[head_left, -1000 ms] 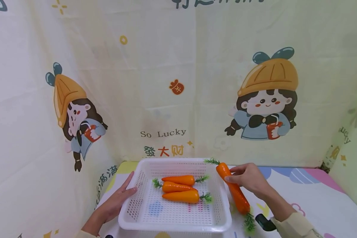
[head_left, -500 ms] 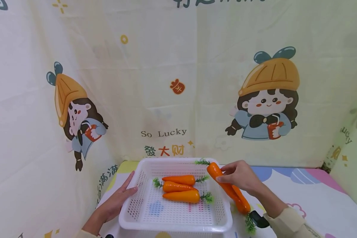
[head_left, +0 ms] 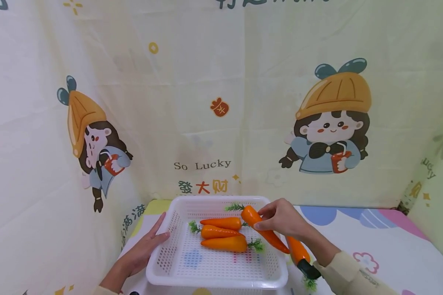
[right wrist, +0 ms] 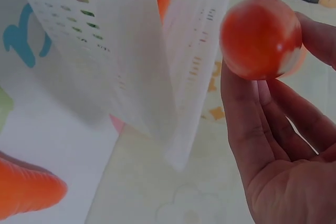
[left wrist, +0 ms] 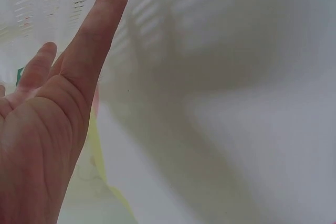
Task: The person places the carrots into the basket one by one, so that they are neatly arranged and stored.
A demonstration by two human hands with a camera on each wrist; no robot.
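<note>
The right hand pinches a carrot between thumb and fingers over the right side of the white basket; its green top points left and its tip crosses the rim. Seen from the right wrist, the fingers and thumb hold the round orange end of that carrot. The left hand rests with straight fingers against the basket's left side; the left wrist view shows this hand beside the slotted wall. Three carrots lie side by side inside: upper, middle and lower.
Another carrot lies on the table just right of the basket, partly hidden by the right wrist's black device. A printed cloth hangs behind and at the sides. The patterned tabletop extends to the right.
The right hand has moved left with its carrot, from beside the basket's right rim to over the inside. The left hand and the carrots in the basket look unmoved.
</note>
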